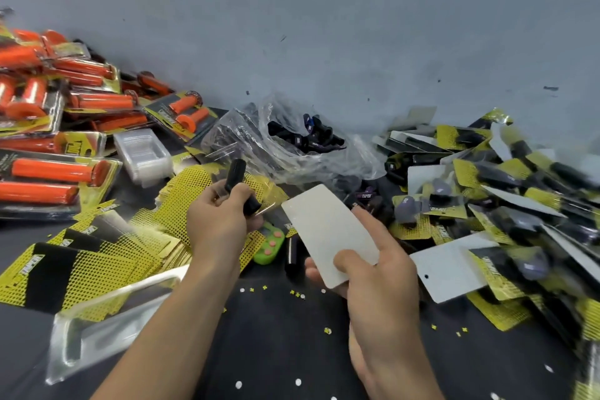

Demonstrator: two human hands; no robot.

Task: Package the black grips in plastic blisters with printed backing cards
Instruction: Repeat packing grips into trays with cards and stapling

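Below centre, at eight o'clock, the left hand (220, 214) curls round a black grip (238, 185); at five o'clock the right hand (380, 269) pinches a card (328, 234), blank side up; one pack is being assembled, I judge; next it needs one of the blisters (143, 153) at nine o'clock.

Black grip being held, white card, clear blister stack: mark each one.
Black grip (234, 173): head view, its upper barrel.
White card (326, 227): head view, middle of blank face.
Clear blister stack (143, 150): head view, top tray.

"TAPER" on the yellow backing cards (108, 207) and, in purple, a black grip (365, 195)
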